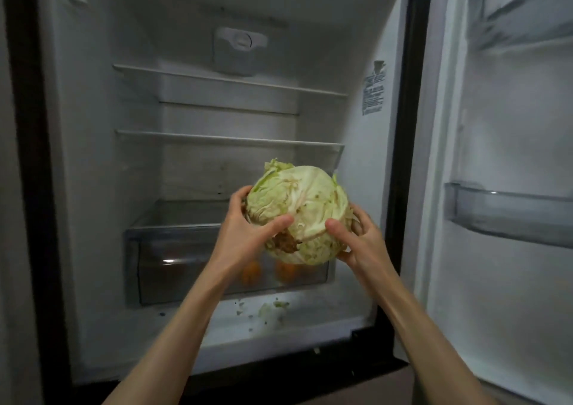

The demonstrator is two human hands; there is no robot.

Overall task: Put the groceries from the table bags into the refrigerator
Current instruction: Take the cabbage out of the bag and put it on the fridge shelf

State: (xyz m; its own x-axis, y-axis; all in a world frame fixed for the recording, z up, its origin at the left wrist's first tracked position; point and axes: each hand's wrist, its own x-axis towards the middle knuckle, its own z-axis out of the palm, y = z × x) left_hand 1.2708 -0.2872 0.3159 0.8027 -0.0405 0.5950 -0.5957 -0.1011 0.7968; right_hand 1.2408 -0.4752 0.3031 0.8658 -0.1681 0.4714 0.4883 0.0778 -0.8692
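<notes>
Now: cabbage (299,213) at frame centre, before open refrigerator (198,47). Left hand (248,227) and right hand (356,237) cup its sides, fingers curled round. Best keep both hands under, clear shelf (229,139) above, lower gently into drawer (192,249) beside oranges (286,271).

The cabbage (299,215) hides most fingers of both hands and part of the drawer (173,249) behind it. Below the grip, orange fruits (286,271) are blurred; the sticker (373,89) text is unreadable.
</notes>
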